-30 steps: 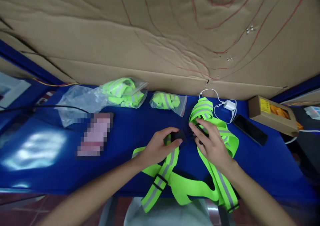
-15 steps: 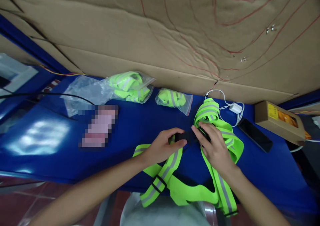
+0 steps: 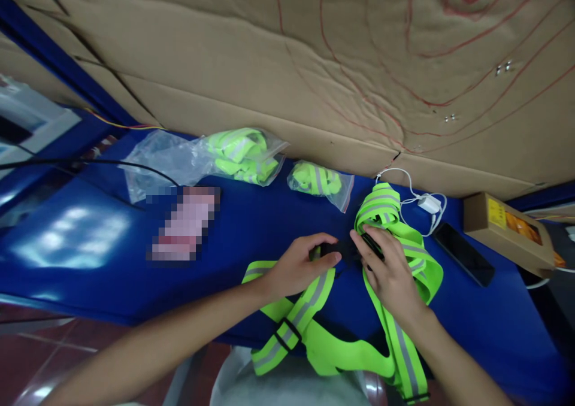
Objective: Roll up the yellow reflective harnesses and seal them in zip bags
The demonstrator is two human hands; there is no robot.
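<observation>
A lime-yellow reflective strap (image 3: 345,349) with a grey stripe lies in loops along the table's front edge, part of it hanging over. My left hand (image 3: 300,268) pinches a black buckle piece (image 3: 331,251) at one strap end between thumb and index finger. Close by on the right, my right hand (image 3: 390,271) has its fingers closed around another black buckle piece (image 3: 374,246), mostly hidden under them. Whether the two pieces touch, I cannot tell. A black slider (image 3: 287,333) sits on the strap below my left hand. Rolled strap (image 3: 381,202) rests just beyond my right hand.
Clear bags with folded yellow straps, one larger (image 3: 245,154) and one small (image 3: 320,179), lie along the cardboard wall (image 3: 215,52). A pixelated pink item (image 3: 184,226) is left. On the right are a black phone (image 3: 465,254), a white charger (image 3: 430,203) and a cardboard box (image 3: 507,232).
The camera view has shifted slightly, so everything sits a little further right. Both hands keep nearly the same grip and spacing on the black buckle pieces.
</observation>
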